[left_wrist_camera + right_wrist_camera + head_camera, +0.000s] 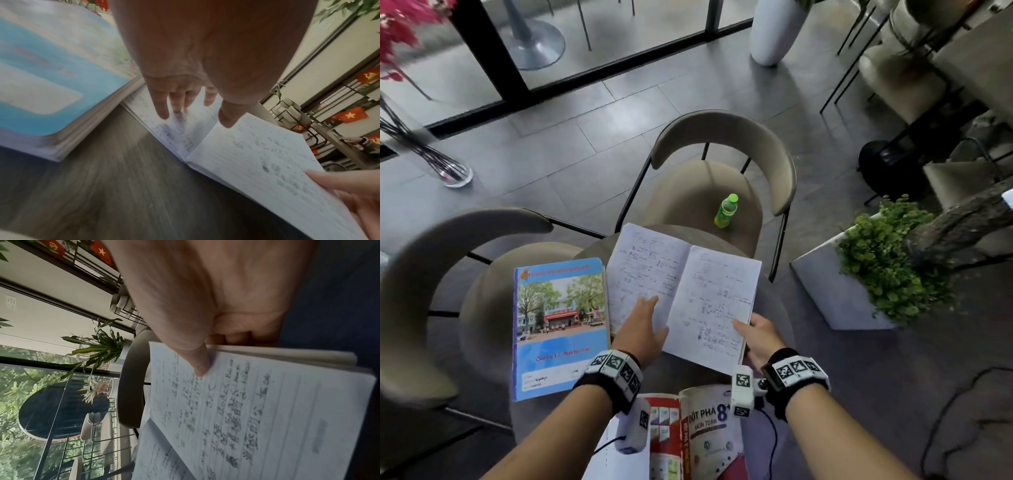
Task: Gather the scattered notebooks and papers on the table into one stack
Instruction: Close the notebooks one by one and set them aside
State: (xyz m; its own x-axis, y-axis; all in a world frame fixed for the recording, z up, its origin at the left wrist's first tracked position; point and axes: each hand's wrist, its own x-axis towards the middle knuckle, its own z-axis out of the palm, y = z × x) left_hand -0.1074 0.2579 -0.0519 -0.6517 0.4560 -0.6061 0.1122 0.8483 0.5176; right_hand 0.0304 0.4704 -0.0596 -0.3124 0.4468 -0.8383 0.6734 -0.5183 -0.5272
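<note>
An open notebook [681,287] with handwritten lined pages lies across the small round table [678,373]. My right hand [755,337] grips its right page block [257,410] at the near corner, thumb on top, fingers underneath, lifting that side. My left hand [645,325] hovers with straight fingers [162,112] over the left page [174,129] near the spine. A closed notebook [560,325] with a blue photo cover lies to the left. A red and white maths workbook [705,431] lies at the near edge beside a white sheet [616,459].
Two beige chairs [722,178] stand round the table; a green bottle [726,210] stands on the far seat. A white planter with greenery [887,270] is to the right, a cable [959,411] trails on the floor, and a glass vase [445,168] stands at left.
</note>
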